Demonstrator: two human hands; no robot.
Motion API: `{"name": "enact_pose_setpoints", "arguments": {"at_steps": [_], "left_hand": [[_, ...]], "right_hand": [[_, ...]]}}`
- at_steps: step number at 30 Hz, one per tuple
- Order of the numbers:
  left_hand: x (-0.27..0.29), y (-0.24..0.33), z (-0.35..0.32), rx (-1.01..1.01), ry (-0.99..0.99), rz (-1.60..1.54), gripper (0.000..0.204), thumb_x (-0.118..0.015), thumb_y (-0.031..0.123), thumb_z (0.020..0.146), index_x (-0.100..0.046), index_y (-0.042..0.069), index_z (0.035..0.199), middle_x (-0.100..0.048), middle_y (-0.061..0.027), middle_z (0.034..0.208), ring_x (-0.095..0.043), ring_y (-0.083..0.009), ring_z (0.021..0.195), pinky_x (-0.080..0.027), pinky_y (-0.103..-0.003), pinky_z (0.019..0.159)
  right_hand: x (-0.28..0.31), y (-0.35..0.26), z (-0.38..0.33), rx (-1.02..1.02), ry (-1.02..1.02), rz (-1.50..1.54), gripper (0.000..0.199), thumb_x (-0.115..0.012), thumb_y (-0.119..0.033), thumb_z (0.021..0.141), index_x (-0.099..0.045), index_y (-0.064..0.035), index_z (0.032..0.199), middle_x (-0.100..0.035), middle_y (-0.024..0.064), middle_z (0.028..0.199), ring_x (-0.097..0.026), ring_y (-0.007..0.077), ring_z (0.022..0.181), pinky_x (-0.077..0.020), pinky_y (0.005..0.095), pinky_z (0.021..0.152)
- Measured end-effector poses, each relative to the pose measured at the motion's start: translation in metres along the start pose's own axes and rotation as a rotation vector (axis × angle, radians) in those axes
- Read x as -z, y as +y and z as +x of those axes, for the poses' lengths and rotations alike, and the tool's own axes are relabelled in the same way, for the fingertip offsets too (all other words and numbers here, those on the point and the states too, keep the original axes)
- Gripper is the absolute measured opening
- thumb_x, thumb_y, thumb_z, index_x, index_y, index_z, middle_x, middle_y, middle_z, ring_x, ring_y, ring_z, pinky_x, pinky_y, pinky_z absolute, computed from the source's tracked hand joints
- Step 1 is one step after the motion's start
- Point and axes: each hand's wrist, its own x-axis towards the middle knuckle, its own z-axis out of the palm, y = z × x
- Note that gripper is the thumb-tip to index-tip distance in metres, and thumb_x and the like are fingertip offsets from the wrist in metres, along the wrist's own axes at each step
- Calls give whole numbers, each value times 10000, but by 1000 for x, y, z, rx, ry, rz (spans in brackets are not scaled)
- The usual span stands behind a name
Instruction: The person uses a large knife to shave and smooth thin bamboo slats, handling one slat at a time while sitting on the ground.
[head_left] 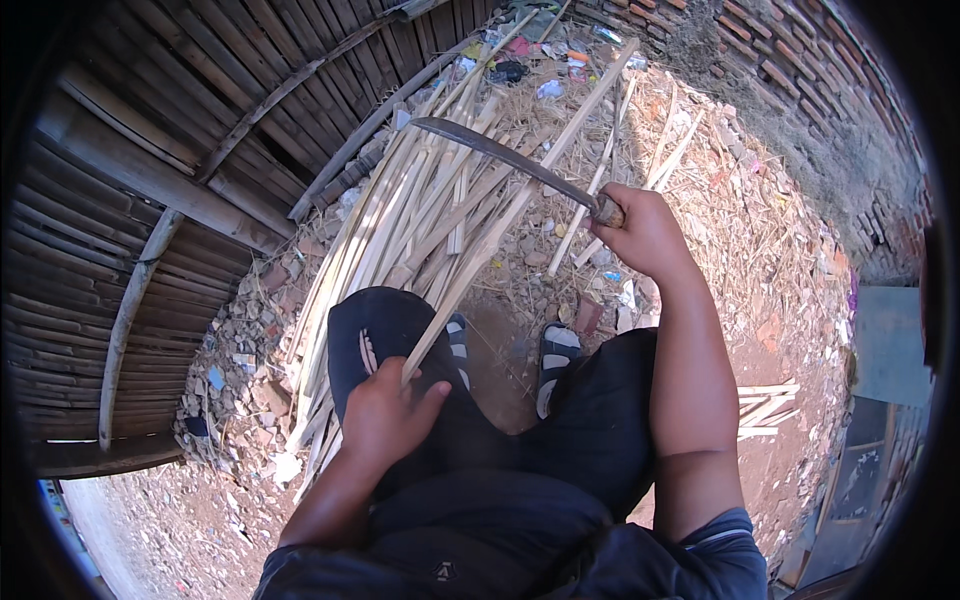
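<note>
A machete with a long dark blade (500,152) is gripped by its handle in my right hand (642,232), fingers wrapped round it. Its blade points to the far left and passes over a long pale bamboo strip (484,247). The near end of that strip is in my left hand (390,417), which is closed on it against my left knee. From there the strip slants away to the far right. Beside my left leg lies a pile of split bamboo strips (395,215).
A bamboo slat wall (150,235) stands on the left, and a brick wall (800,90) rises at the far right. Rubble, straw and litter cover the ground (730,260). A few short strips (768,408) lie to my right. My sandalled feet (558,355) are between my knees.
</note>
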Motion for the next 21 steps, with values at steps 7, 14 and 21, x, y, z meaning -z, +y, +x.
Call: {"name": "enact_pose_setpoints", "arguments": {"at_steps": [7, 14, 21], "left_hand": [[8, 8, 2, 126, -121, 28, 443, -837, 404, 892, -651, 31, 1042, -681, -124, 722, -729, -372, 690, -582, -467, 642], [5, 10, 0, 97, -92, 79, 444, -830, 421, 894, -650, 45, 1048, -684, -132, 731, -736, -378, 727, -586, -480, 656], [2, 9, -1, 96, -87, 100, 439, -828, 416, 896, -643, 47, 1046, -691, -145, 759, -736, -380, 732, -583, -487, 651]], "right_hand": [[-20, -25, -23, 333, -81, -54, 271, -830, -245, 851, -695, -43, 971, -689, 201, 813, -684, 436, 831, -527, 503, 729], [-2, 6, 2, -79, -128, 63, 373, -828, -331, 885, -729, -24, 1072, -719, 215, 843, -718, 411, 847, -552, 494, 791], [-9, -32, -20, 172, -294, -49, 372, -830, -356, 872, -716, -54, 1059, -724, 229, 880, -713, 442, 917, -559, 516, 813]]}}
